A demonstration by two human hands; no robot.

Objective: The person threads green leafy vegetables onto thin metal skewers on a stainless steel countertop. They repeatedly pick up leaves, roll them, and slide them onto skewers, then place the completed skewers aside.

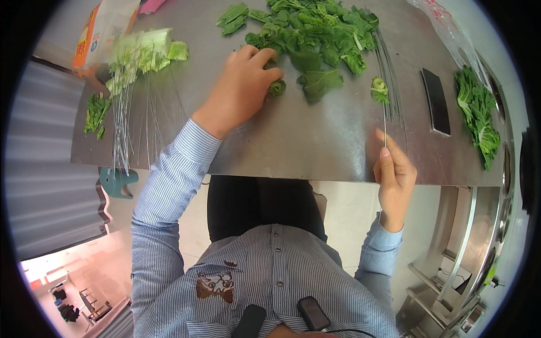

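Observation:
My right hand (pixel 395 173) pinches a thin metal skewer (pixel 385 120) between thumb and index finger. A rolled green leaf (pixel 379 89) sits at the skewer's far tip. My left hand (pixel 247 82) is on a small rolled leaf (pixel 277 87) at the near left edge of a pile of leafy greens (pixel 321 29); its fingers are bent over the leaf and partly hide it. One loose leaf (pixel 321 84) lies on the steel table between the hands. Beyond the right hand, several bare metal skewers (pixel 391 80) lie side by side, touching the pile.
At the left, skewered pale lettuce pieces (pixel 148 48) rest on the steel table (pixel 262 156), skewer ends over the front edge. Small greens (pixel 96 113) and an orange-and-white bag (pixel 95 40) are nearby. A black phone (pixel 435 101), more leaves (pixel 477 114) and a clear plastic bag (pixel 452 34) lie right.

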